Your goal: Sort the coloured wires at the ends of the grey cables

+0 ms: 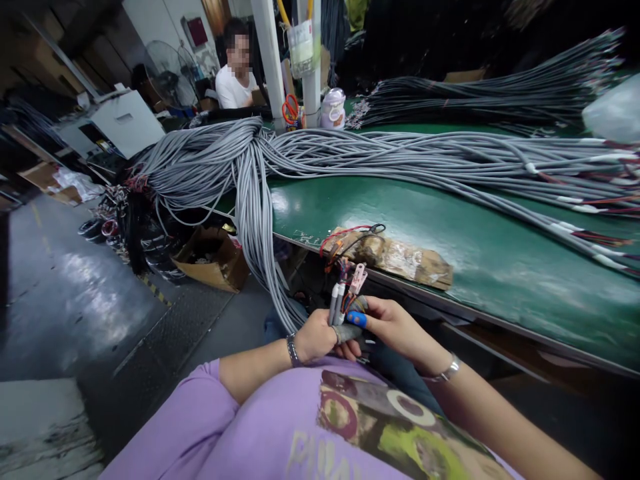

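In front of my body, my left hand is closed around the ends of several grey cables, with tape wrapped on a finger. White bands and thin coloured wires show at the cable tips. My right hand pinches at the thin wires beside them; its thumb wears blue tape. Just above these fingers stands a pale pink connector. The exact grip point of the right fingertips is hidden. From the left hand the grey cables run up to a large bundle hanging over the bench edge.
Grey cables lie along the green bench, with black cables behind. A taped cardboard strip sits at the near edge. Red scissors and a lilac jar stand by a post. A carton is below; a person sits beyond.
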The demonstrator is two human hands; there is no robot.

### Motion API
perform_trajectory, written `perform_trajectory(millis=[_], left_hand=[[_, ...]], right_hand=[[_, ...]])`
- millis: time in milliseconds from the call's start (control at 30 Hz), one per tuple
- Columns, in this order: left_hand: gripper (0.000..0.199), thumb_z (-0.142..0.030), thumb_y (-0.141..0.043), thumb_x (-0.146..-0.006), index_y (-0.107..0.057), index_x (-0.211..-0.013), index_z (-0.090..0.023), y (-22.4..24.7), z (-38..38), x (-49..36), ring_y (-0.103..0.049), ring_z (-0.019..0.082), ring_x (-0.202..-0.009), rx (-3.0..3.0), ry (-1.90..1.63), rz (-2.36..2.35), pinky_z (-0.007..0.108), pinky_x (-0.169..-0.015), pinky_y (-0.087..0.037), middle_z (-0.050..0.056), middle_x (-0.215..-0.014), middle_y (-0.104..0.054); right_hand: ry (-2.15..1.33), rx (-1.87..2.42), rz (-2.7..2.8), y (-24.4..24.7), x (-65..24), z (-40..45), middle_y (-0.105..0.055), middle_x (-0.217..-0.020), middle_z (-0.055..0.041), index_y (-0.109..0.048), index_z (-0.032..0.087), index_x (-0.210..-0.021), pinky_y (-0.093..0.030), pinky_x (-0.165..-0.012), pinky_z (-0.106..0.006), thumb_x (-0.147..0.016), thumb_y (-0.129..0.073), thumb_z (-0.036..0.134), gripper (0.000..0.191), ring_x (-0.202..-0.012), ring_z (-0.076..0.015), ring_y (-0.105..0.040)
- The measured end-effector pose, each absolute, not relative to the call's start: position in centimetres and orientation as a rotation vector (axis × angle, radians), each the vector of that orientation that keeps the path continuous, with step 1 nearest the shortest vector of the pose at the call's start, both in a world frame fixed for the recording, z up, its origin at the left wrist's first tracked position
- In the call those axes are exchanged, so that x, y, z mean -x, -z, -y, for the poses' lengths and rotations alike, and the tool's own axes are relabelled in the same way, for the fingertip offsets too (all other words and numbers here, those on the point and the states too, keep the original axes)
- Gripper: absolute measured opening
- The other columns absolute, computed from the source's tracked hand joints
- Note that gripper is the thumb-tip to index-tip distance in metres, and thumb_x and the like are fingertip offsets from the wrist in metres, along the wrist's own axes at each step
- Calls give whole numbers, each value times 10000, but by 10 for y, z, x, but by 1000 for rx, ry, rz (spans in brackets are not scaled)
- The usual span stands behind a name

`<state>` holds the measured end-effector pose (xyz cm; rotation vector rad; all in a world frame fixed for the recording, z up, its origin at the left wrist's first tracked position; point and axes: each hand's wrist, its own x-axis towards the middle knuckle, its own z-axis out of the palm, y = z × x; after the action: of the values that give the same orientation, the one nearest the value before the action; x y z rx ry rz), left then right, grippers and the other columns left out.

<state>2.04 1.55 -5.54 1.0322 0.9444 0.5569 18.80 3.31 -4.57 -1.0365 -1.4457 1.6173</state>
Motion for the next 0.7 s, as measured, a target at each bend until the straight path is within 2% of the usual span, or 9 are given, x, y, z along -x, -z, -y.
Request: perform_trajectory(millis=[133,267,467,567,700], left_hand=[[494,-588,-668,-707,-644,-698,-95,62,-15,-20,-602,133,-462,-969,-731,-936,204,-437,-404,87,-599,-663],[507,-595,-662,-715,-642,-694,-89,66,-15,-21,-617,141,-479,-931,-785,-927,201,-436,-405,98,-627,-671],[525,-615,-686,-671,-626,-711,-95,65,-15,-25,-605,136,-471,-858,-853,-965,202,-437,-409,81,-615,-660],[531,-621,-691,-658,-626,-710,-96,63,-16,-24,-603,135,-469,-839,-840,-967,204,-435,-414,79,-615,-659],[545,-627,-711,-626,-630,-680,-90,58,-17,-21,-590,135,-442,-880,-682,-916,212,-423,-416,86,-587,-653]], right_hand=[[-1562,1113,1281,54,-185,-31,-599,-587,5,-637,176,-664,-406,-561,-277,-670,-765,514,362,-555,-131,-488],[-1533,1136,1251,60,-186,-25,-585,-611,2,-623,176,-673,-385,-558,-273,-686,-754,521,369,-571,-128,-469],[-1497,1108,1246,59,-188,-23,-597,-634,5,-623,177,-695,-418,-611,-279,-687,-758,518,366,-602,-135,-492],[-1488,1109,1228,59,-187,-25,-603,-648,-1,-632,173,-699,-421,-622,-278,-677,-768,516,370,-618,-137,-502],[-1650,1080,1136,63,-181,-26,-581,-609,4,-609,171,-707,-387,-547,-268,-679,-753,547,403,-543,-121,-477]])
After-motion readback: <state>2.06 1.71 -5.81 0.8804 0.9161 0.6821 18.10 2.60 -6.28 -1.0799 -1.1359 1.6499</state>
